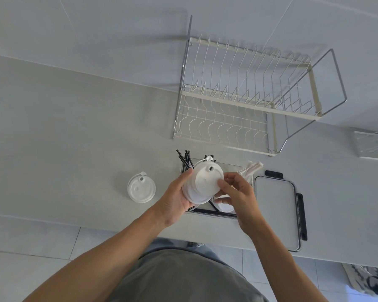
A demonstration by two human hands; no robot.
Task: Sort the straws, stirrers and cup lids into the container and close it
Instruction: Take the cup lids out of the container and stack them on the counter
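Observation:
My left hand (175,200) grips a stack of white cup lids (202,184) from its left side, held above the clear container (214,213). My right hand (236,194) pinches the top lid's right edge between thumb and fingers. Black straws (184,159) stick out of the container's far left part. Paper-wrapped white stirrers (252,167) poke out of its far right part. Another white lid (224,207) lies inside, under my right hand. A separate small stack of translucent lids (141,188) rests on the counter to the left. The container's lid (276,211), with black clips, lies flat on the right.
A two-tier wire dish rack (249,97) stands behind the container against the wall. A second wire rack (373,144) shows at the right edge. The counter's front edge (74,224) runs just below my hands, with tiled floor beneath.

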